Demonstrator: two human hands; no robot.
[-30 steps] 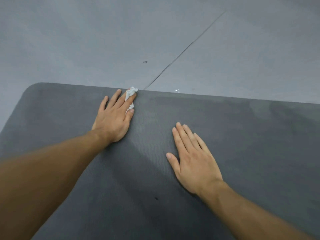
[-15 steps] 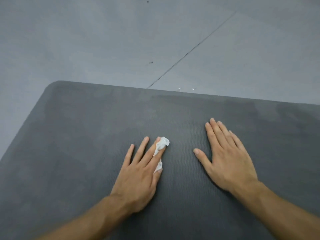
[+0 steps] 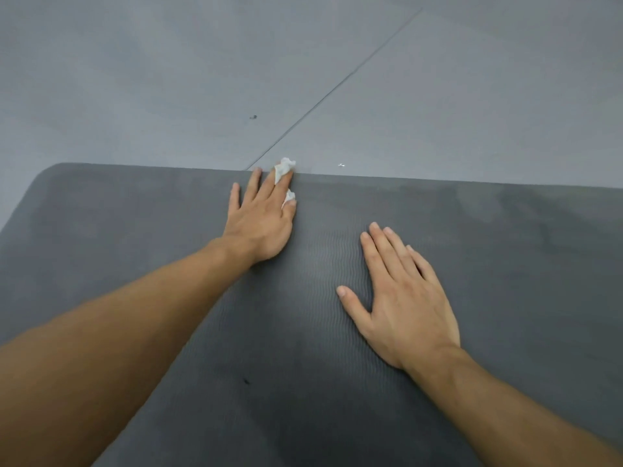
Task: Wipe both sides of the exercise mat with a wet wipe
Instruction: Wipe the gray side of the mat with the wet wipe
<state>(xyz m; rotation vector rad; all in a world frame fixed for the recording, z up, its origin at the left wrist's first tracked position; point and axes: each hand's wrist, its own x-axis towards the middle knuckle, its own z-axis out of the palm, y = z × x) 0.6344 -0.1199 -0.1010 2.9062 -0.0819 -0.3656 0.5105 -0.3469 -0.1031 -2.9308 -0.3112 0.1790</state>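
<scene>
— What's the room like?
— A grey floor [image 3: 168,79] with a thin seam [image 3: 337,85] running diagonally up to the right and a dark speck [image 3: 253,116] near it.
— And the mat?
— The dark grey mat [image 3: 505,264] lies flat on it, ribbed, with darker patches on the right.
— The hands?
— The left hand [image 3: 261,219] presses the white wipe [image 3: 283,168] with straight fingers at the mat's far edge. The right hand [image 3: 401,305] rests flat on the mat, fingers straight and thumb spread.
</scene>
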